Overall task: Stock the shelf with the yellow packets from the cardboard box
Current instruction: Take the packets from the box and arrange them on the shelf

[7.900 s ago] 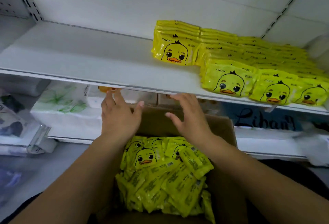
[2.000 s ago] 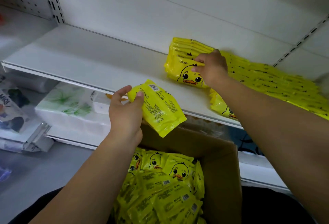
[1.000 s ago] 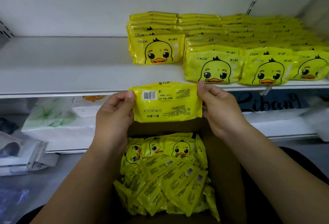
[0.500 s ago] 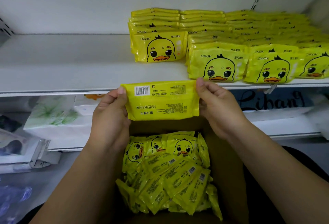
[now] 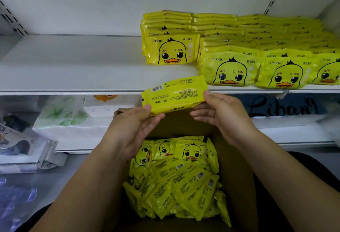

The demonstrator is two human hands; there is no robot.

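Above the cardboard box [image 5: 234,167], heaped with duck-print packets [image 5: 176,180], the left hand [image 5: 132,130] and right hand [image 5: 220,114] each pinch an end of one yellow packet [image 5: 174,95], barcode side up, at the front edge of the shelf [image 5: 73,66], where several rows [image 5: 230,69] already stand on the right, so much stocking seems left.

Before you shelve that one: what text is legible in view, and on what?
"CKaK": fronts of the shelved packets.
"婴儿湿巾": same fronts, top right.
"Libang", last letter unsure: dark blue pack below the shelf.
On the held packet, barcode digits and fine print are too small to read.
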